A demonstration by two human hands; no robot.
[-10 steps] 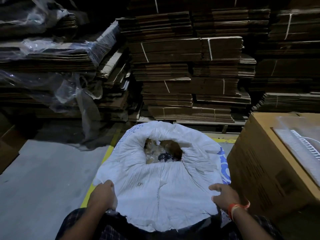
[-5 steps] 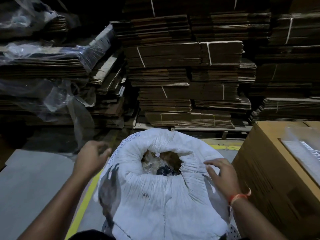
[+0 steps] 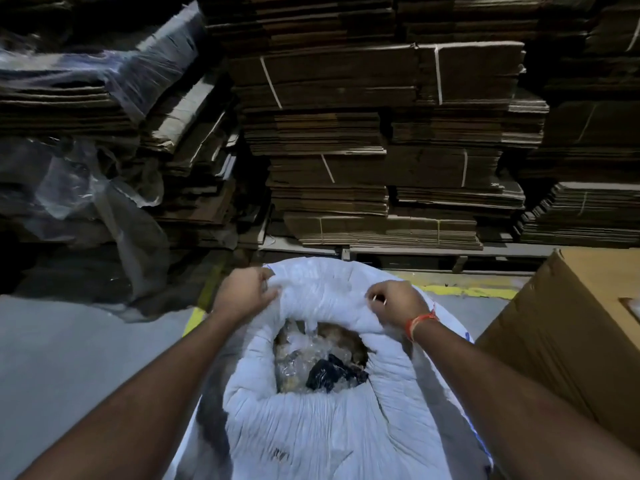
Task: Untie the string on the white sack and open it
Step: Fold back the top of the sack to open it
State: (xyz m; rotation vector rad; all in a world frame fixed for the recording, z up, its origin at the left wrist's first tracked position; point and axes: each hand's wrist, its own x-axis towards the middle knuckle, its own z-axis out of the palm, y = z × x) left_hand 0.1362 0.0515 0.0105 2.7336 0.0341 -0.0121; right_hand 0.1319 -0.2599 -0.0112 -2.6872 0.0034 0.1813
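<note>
- Head view: white sack (image 3: pixel 311 427) stood on the floor beside a cardboard box (image 3: pixel 568 341), its mouth part open on clear plastic and a black bag (image 3: pixel 329 375); no string visible.
- Left hand (image 3: pixel 246 292) and right hand (image 3: pixel 394 303), a second before at the near rim, had moved to the far rim, each bunching cloth in a closed grip.
- Judgement: untying done; widening remained.

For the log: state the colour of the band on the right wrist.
Orange wrist band, clearest in the head view.
</note>
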